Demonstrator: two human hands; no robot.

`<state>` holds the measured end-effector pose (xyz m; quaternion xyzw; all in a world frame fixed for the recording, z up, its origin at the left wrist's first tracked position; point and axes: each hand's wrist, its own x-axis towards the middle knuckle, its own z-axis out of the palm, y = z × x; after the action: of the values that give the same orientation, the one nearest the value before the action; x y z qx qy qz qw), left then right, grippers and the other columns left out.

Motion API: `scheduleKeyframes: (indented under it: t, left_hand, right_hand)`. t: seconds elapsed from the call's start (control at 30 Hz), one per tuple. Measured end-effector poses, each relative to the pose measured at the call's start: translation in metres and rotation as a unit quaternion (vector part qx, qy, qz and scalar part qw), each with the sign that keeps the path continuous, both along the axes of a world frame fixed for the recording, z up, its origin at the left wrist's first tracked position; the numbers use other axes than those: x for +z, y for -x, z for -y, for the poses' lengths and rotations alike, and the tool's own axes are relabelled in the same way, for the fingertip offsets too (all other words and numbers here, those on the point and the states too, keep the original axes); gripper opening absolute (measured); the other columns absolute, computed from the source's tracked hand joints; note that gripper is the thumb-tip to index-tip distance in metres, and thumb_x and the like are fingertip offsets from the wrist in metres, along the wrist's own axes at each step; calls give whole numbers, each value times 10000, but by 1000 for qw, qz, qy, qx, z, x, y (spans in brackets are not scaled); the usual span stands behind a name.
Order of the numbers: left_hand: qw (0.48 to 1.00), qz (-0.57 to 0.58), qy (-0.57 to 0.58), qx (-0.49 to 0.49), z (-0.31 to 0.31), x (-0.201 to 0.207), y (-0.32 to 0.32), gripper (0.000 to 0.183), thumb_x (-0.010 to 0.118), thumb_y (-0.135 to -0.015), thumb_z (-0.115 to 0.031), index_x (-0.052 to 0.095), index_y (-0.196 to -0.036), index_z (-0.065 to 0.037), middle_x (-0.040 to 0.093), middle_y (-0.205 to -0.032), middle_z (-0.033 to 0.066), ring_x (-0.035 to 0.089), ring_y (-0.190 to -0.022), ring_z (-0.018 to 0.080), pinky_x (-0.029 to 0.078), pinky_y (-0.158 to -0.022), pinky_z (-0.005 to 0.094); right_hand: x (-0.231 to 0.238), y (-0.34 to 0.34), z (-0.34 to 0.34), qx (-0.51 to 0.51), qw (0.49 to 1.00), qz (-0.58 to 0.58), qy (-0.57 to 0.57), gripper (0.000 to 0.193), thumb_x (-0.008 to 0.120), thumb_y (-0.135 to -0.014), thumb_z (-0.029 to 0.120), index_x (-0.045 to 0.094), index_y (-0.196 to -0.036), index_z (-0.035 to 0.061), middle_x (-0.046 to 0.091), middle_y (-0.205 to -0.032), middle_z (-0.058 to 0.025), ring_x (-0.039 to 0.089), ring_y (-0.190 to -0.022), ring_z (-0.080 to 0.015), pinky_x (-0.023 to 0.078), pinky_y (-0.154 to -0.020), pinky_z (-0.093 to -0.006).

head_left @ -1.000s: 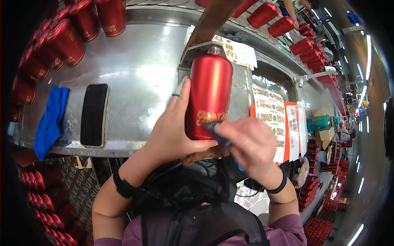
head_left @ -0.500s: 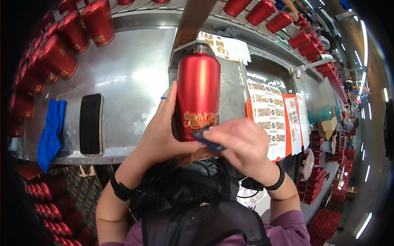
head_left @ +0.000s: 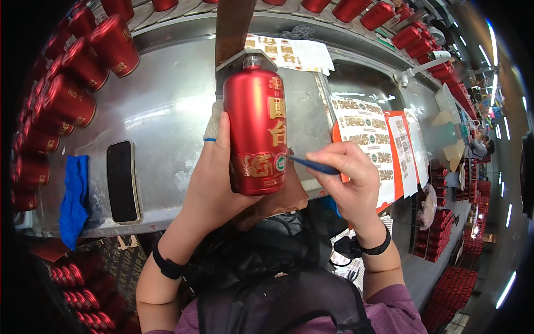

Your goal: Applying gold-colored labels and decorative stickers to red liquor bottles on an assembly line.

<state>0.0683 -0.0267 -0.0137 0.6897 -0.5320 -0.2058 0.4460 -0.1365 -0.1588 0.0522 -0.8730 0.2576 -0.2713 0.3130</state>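
Note:
A glossy red bottle with gold lettering, a gold ornamental band and a small green round emblem leans against a metal stand. My left hand cradles it from the left and below, thumb side near the base; a blue band and a pale finger cover show on its fingers. Pinched between the thumb and fingers of my right hand is a dark blue flat scraper, seen nearly edge-on. Its tip meets or almost meets the bottle beside the green emblem; I cannot tell which.
A phone and a blue cloth lie left on the metal bench. Rows of red bottles stand at the far left. To the right are gold decal sheets on an orange folder; a conveyor runs behind.
The bottle has turned, bringing gold lettering and the green emblem into view. My right hand has moved from the bottle's lower front to its right side, the scraper now edge-on.

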Motion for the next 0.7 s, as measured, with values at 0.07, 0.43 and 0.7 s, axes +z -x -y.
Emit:
scheduleKeyframes:
  t: [0.07,0.43,0.7]
  left_hand:
    - [999,9,44,-3,0,-8,-3,1296,945,-687,-304,117,-1622,39,522,-1407,290,574,-1220,448,509,-992,481]
    - [998,11,58,1,-2,-13,-4,1344,966,-646,-299,111,-1631,26,568,-1357,237,604,-1164,388,520,-972,446]
    - [998,12,64,3,-2,-14,-3,1320,963,-649,-262,127,-1629,30,568,-1355,230,594,-1194,382,515,-991,433]
  right_hand:
    - [-1,-3,-4,40,998,-3,43,368,788,-739,-31,793,-1086,95,703,-981,-70,684,-906,-248,548,-759,-342]
    - [3,-17,-8,127,968,4,217,348,757,-699,94,778,-1046,71,715,-934,-50,684,-830,-240,549,-678,-351]
    - [1,-19,-5,88,968,-3,236,337,745,-704,91,776,-1039,73,709,-912,-34,673,-796,-223,533,-647,-338]
